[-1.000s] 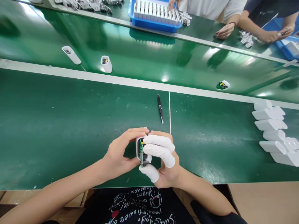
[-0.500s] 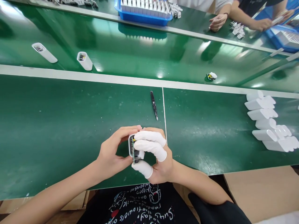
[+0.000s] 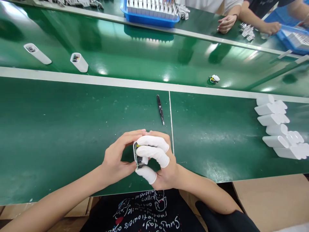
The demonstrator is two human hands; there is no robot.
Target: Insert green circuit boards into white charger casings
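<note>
Just above the green bench, both my hands meet around one small assembly. My left hand (image 3: 114, 158) grips a white plastic housing (image 3: 134, 151), whose open end faces me. My right hand (image 3: 166, 167), with white finger cots on the thumb and two fingers, pinches a circuit board (image 3: 139, 161) carrying black, white and yellow parts. The board sits at the housing's open end; how deep it reaches inside is hidden by my fingers. Black tweezers (image 3: 160, 109) lie on the bench beyond my hands.
Several white housings (image 3: 277, 141) are stacked at the right. On the green strip behind the white rail (image 3: 116, 83) stand two filled housings (image 3: 79, 62) and a loose circuit board (image 3: 214, 79). Farther back are a blue tray (image 3: 149, 21) and co-workers' hands (image 3: 227, 24).
The two housings and the loose board on the green strip have shifted left. My hands stay together, with the board turned slightly and drawn closer to the housing.
</note>
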